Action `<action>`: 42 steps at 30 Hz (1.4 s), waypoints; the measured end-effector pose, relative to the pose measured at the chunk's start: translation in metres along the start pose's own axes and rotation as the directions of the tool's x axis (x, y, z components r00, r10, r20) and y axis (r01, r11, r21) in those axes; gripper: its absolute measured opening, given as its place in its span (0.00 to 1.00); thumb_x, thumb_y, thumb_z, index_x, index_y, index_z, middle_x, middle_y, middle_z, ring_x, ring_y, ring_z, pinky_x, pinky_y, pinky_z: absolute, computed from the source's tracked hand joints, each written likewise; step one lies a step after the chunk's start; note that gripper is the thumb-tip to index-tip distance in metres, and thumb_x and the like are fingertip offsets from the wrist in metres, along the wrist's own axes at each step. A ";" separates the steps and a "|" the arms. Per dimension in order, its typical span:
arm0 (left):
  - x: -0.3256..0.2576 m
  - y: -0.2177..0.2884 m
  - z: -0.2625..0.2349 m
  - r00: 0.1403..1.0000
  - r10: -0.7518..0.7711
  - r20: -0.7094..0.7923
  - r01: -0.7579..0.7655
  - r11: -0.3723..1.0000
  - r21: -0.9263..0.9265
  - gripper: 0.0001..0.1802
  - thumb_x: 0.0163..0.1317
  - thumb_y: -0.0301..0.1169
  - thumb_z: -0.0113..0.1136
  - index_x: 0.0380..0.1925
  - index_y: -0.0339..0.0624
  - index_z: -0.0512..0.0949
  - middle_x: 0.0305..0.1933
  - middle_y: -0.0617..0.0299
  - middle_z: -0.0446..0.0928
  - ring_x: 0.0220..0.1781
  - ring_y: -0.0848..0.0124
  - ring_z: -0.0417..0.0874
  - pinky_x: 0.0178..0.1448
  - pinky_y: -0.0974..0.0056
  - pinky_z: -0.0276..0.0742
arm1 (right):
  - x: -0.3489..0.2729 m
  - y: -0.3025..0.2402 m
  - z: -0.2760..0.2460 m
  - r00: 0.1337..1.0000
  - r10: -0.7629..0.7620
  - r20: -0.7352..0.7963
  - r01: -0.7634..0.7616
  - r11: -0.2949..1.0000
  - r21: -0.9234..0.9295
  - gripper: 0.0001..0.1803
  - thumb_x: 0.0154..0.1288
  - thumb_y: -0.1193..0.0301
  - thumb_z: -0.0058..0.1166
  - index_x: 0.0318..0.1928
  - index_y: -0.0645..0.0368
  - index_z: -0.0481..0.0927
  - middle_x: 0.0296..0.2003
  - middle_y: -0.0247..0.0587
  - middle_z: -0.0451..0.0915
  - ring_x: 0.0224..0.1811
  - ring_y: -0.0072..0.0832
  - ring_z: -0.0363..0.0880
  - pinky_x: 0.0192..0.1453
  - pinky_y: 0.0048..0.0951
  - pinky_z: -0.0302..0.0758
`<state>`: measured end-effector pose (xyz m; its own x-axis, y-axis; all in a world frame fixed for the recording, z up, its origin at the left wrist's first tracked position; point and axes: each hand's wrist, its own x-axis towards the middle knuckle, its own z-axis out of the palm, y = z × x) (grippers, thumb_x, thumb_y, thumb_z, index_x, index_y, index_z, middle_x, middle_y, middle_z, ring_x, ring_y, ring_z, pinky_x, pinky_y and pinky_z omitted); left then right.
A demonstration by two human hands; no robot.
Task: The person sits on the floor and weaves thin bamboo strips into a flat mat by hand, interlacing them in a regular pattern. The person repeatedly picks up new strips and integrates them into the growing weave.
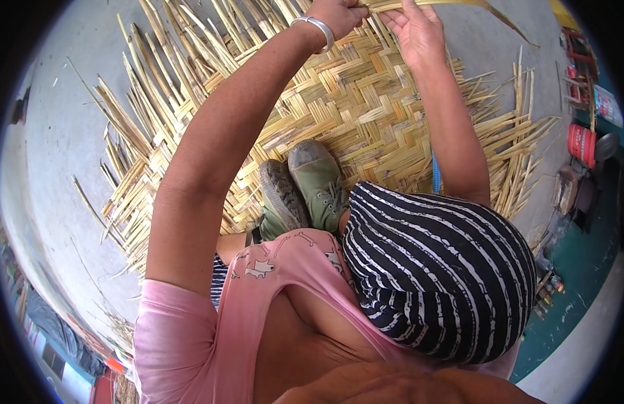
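Note:
At the top edge, my left hand point(335, 18), with a silver bracelet on its wrist, is closed on a long flat reed strip point(470, 3). My right hand point(420, 34) has its palm partly turned up, with the thumb and fingers around the same strip. The strip's free end bends down to the right. Part of both grips is cut off by the picture's edge. Below the hands lies a woven reed mat point(366, 101) in a slanting pattern, its loose ends sticking out on several sides. My green shoes point(319, 188) rest on it.
Unwoven reed ends point(147, 67) fan out over the grey floor point(63, 135) at the left. At the right stand a red container point(581, 144) and a white bucket point(607, 106), near a green surface point(581, 269). Black-and-white striped cloth point(440, 269) covers my knee.

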<state>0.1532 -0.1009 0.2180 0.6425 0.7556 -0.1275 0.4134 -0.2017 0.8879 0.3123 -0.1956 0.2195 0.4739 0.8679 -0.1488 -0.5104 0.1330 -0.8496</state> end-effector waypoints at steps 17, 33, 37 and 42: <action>0.010 0.002 -0.060 0.984 0.043 0.173 -0.078 0.977 0.201 0.20 0.66 0.41 0.67 0.48 0.34 0.87 0.38 0.51 0.88 0.41 0.60 0.89 0.51 0.57 0.83 | -0.056 -0.023 0.021 0.990 0.040 -0.133 -0.030 0.996 0.079 0.10 0.78 0.68 0.56 0.48 0.63 0.78 0.45 0.46 0.83 0.45 0.37 0.83 0.56 0.40 0.81; -0.055 -0.048 -0.104 0.961 -0.259 -0.101 0.256 0.688 0.679 0.14 0.61 0.40 0.68 0.41 0.44 0.90 0.42 0.45 0.87 0.47 0.48 0.88 0.53 0.49 0.83 | -0.016 0.049 0.063 0.710 0.663 0.237 -0.239 0.544 -0.804 0.27 0.78 0.54 0.54 0.65 0.60 0.77 0.58 0.50 0.83 0.61 0.36 0.83 0.71 0.39 0.78; -0.061 -0.062 -0.107 0.866 -0.417 -0.274 0.483 0.839 0.249 0.15 0.61 0.40 0.67 0.39 0.41 0.89 0.39 0.43 0.87 0.45 0.49 0.89 0.53 0.51 0.84 | 0.087 0.104 0.062 0.819 0.486 0.304 -0.099 0.643 -0.760 0.16 0.77 0.63 0.57 0.53 0.62 0.80 0.46 0.46 0.84 0.43 0.34 0.83 0.52 0.36 0.80; -0.069 -0.098 -0.102 0.830 -0.321 -0.457 0.460 0.857 0.232 0.16 0.57 0.41 0.68 0.36 0.40 0.89 0.38 0.41 0.86 0.43 0.47 0.89 0.53 0.52 0.83 | 0.103 0.122 0.111 0.806 0.518 0.287 0.227 0.179 -0.957 0.14 0.68 0.66 0.65 0.47 0.64 0.84 0.34 0.45 0.87 0.33 0.31 0.84 0.39 0.36 0.80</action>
<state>0.0030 -0.0696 0.1847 0.1054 0.9762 -0.1893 0.7993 0.0301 0.6001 0.2189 -0.0371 0.1564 -0.0885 0.9058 -0.4143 0.7034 -0.2377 -0.6699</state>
